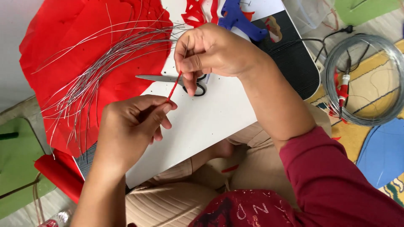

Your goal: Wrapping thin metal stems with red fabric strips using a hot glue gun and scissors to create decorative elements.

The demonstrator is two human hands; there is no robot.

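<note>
My left hand (134, 124) and my right hand (214, 52) both pinch a thin wire wrapped in red paper (174, 87), held slanted between them above a white board (202, 122). The left fingers grip its lower end, the right thumb and forefinger its upper end. Scissors (168, 80) lie flat on the board just behind the wire, their black handles partly hidden under my right hand. A bundle of bare silver wires (97, 71) is spread over red paper sheets (71, 46) to the left.
A coil of silver wire (366, 80) with a red-handled tool lies on the floor at right. A blue glue gun (237, 19) and red paper scraps (195, 12) sit at the top. A red paper roll (57, 172) and green sheet (17, 164) lie lower left.
</note>
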